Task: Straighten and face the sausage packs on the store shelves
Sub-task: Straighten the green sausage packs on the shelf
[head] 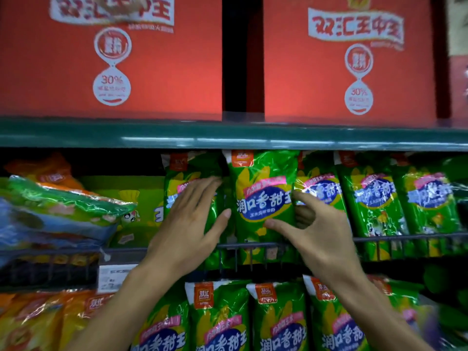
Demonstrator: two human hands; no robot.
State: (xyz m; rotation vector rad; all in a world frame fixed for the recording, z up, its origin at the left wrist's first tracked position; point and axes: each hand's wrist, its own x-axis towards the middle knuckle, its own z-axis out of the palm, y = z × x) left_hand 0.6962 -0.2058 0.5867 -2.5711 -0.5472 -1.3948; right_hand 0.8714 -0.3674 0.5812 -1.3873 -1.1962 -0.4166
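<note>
Left hand [187,219] spread flat on green pack [188,188]; right hand [316,224] pinching centre pack [263,196].

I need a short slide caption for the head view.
Two hands straighten a green sausage pack on the middle shelf.

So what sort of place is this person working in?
Most likely a grocery store aisle: rows of identical green plastic sausage packs face outward behind a wire shelf rail, a white paper price tag hangs below, and red cardboard cartons sit above.
</note>
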